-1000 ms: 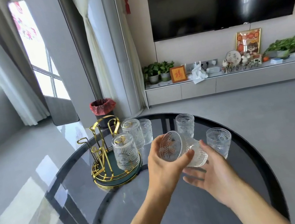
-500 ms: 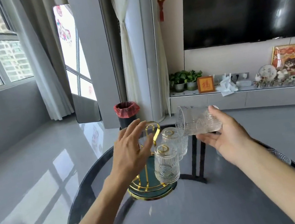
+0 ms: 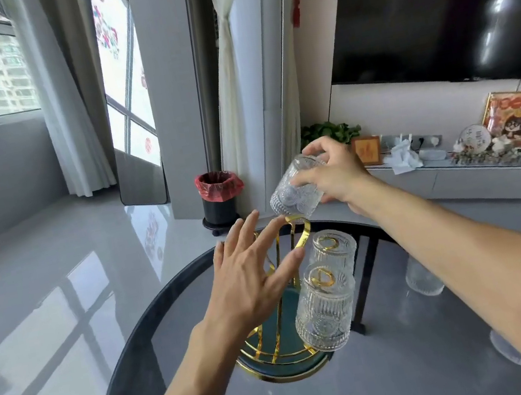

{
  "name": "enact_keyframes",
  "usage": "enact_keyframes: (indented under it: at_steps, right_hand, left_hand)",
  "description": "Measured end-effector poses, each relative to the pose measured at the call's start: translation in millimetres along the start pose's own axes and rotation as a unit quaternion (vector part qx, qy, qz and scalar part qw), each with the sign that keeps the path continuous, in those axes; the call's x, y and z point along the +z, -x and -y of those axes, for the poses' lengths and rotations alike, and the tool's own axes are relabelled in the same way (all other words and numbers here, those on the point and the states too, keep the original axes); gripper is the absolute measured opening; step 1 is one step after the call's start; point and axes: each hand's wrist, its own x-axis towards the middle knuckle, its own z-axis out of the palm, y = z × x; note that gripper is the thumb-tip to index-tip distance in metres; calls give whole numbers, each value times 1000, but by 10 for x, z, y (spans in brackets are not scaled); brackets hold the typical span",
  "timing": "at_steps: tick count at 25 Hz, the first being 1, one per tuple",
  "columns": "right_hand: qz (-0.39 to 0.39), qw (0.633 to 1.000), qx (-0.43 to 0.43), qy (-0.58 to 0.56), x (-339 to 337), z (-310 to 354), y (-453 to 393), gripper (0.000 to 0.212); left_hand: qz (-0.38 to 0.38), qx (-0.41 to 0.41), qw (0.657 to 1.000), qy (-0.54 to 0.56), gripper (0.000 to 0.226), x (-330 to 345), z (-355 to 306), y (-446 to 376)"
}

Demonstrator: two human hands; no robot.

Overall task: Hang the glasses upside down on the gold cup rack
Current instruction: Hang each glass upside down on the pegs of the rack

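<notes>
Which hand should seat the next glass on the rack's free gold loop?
Right. The right hand already holds a glass, mouth down, just above the free loop. The left hand is open, empty, beside the rack.

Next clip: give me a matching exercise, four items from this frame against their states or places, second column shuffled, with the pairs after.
Column 1:
1. right hand
2. left hand
3. near ribbed glass
4. bin

Column 2:
A. on the floor beyond the table, red liner
B. hanging upside down on the gold rack
C. open, fingers spread in front of the rack
D. holding a glass tilted above a free loop

Pairs: 1-D, 2-C, 3-B, 4-A
</notes>
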Motion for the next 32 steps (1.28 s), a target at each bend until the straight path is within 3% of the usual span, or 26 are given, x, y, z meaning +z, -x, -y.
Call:
enact_keyframes:
  at_steps: [3,7,12,16,24,32]
  right_hand:
    - [36,993,-14,110,138,-95,-90,48]
    - [62,992,26,108,151,-122,-152,44]
    - [144,974,-12,176,262,-178,-98,41]
    - [185,972,53,133,348,-231,-147,31]
    - [268,939,137,167,452,-303,-251,14]
    - [188,967,95,145,289,-419,-144,5]
  left_hand:
    - [-13,4,1000,21,61,-34,27,-40]
    - [-22,10,999,33,60,-10,38,-31]
    - [-26,11,999,21,57,19,54,-17]
    - [-27,12,999,13,59,15,10,10]
    - [-14,11,1000,19,60,-8,-22,44]
    - [-13,4,1000,16,58,31,-18,50]
